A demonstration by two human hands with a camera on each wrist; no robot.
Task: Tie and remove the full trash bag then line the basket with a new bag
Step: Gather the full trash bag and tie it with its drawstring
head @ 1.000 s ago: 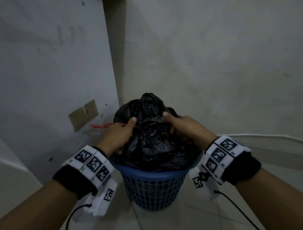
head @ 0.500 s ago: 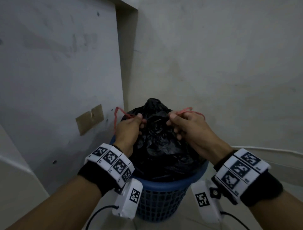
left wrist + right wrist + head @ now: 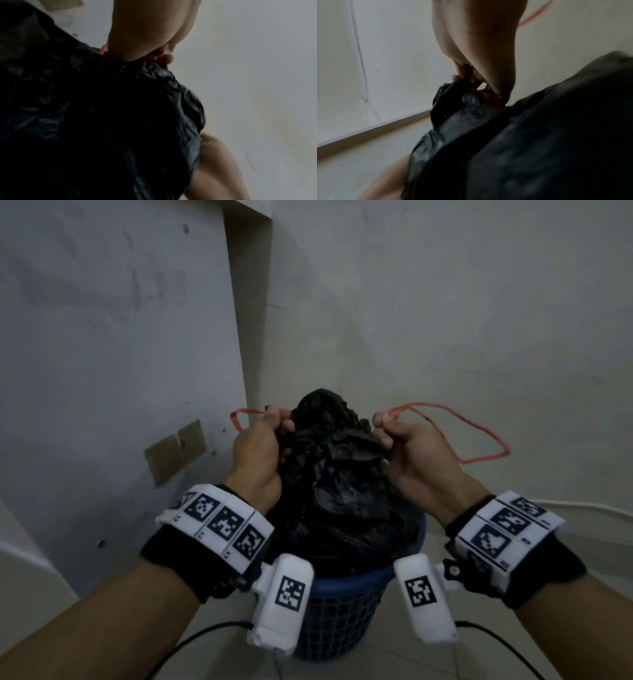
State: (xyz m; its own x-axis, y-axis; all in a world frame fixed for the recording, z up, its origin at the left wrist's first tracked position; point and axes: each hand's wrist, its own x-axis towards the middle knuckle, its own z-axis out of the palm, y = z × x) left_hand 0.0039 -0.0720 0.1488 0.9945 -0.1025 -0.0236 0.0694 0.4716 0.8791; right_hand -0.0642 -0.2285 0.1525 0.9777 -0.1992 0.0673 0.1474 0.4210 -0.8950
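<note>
A full black trash bag [image 3: 339, 481] bulges out of a blue mesh basket [image 3: 339, 611] on the floor. Two red drawstring loops come out of its gathered top. My left hand [image 3: 263, 436] pinches the short left loop [image 3: 239, 417] beside the bag's neck. My right hand [image 3: 400, 440] grips the long right loop [image 3: 479, 436], which trails out to the right. In the left wrist view curled fingers [image 3: 164, 58] sit against the bag [image 3: 102, 121]. In the right wrist view the fingers [image 3: 471, 79] hold crumpled black plastic [image 3: 522, 148], and a blurred red string [image 3: 532, 17] shows above.
The basket stands in a corner between a grey wall [image 3: 102, 354] at left and a cream wall [image 3: 445, 320] behind. Two brown tape patches [image 3: 174, 450] are stuck on the left wall. A white skirting edge [image 3: 582, 505] runs at right. Tiled floor lies below.
Both hands have moved apart and up, drawing the red loops out to each side. The right loop is now much longer. The bag's top has bunched tighter.
</note>
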